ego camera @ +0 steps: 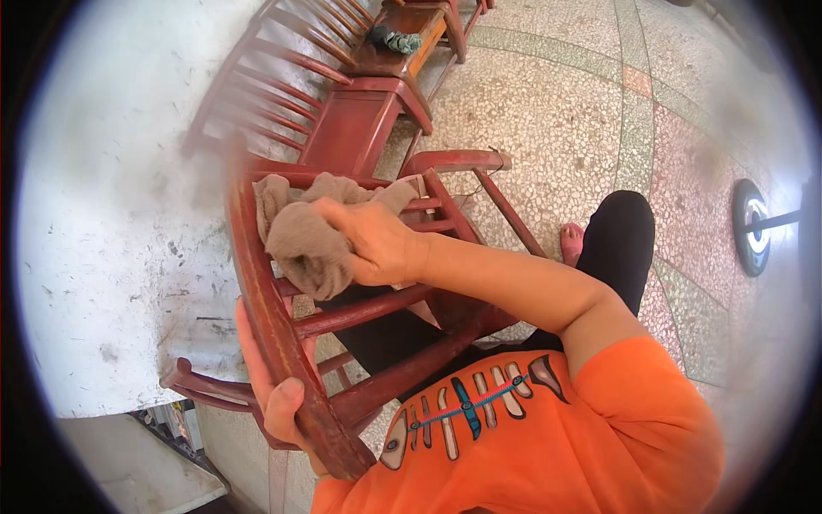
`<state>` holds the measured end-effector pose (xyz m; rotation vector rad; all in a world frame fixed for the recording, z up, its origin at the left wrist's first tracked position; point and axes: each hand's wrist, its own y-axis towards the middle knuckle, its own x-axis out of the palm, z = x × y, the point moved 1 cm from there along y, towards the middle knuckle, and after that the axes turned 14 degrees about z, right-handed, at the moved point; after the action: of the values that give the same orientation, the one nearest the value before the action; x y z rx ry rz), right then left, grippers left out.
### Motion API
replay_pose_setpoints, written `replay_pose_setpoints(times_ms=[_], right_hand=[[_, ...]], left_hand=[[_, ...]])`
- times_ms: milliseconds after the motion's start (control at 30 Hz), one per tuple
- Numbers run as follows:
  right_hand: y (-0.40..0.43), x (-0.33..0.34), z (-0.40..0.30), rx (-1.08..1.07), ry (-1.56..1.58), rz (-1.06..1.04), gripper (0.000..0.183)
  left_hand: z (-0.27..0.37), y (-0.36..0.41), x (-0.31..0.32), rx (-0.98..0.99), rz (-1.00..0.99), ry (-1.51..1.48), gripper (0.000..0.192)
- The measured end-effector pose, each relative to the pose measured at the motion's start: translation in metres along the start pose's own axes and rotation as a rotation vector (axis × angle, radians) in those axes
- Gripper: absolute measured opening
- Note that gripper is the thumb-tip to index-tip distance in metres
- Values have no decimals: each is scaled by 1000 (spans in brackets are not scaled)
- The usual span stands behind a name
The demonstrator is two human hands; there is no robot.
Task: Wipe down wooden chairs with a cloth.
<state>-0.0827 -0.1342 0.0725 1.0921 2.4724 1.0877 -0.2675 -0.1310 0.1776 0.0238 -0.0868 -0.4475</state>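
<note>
A red-painted wooden chair (363, 311) lies tilted across my lap, its worn top rail (273, 321) running along the left side and its slats reaching toward my body. My left hand (276, 392) grips this rail near its lower end, thumb on the near side and fingers behind it. Bunched in my right hand (379, 241) is a brown-grey cloth (308, 250), held over the slats beside the rail. More of the cloth drapes over the upper part of the chair, just beyond my fingers. Part of the chair is hidden by my right forearm.
Another red wooden chair (353, 125) stands beyond, with a brown wooden seat (392, 58) behind it bearing a dark and green bundle (404, 42). A scuffed white wall (128, 257) is at left. Terrazzo floor (546, 115) spreads right, where a round black base (751, 228) stands.
</note>
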Motion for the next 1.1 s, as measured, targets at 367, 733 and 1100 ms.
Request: replay_pose_setpoints(times_ms=[367,733,1100], right_hand=[[-95,-87,76,429,-454,-133,37],[35,26,15,199,371,195,43],[-45,13,-78,-168,23,-110,60]], left_hand=[[-2,4,-9,1,127,-93,111],[4,0,8,4,37,-89,104],[-3,1,-7,-68,86,-227,104]])
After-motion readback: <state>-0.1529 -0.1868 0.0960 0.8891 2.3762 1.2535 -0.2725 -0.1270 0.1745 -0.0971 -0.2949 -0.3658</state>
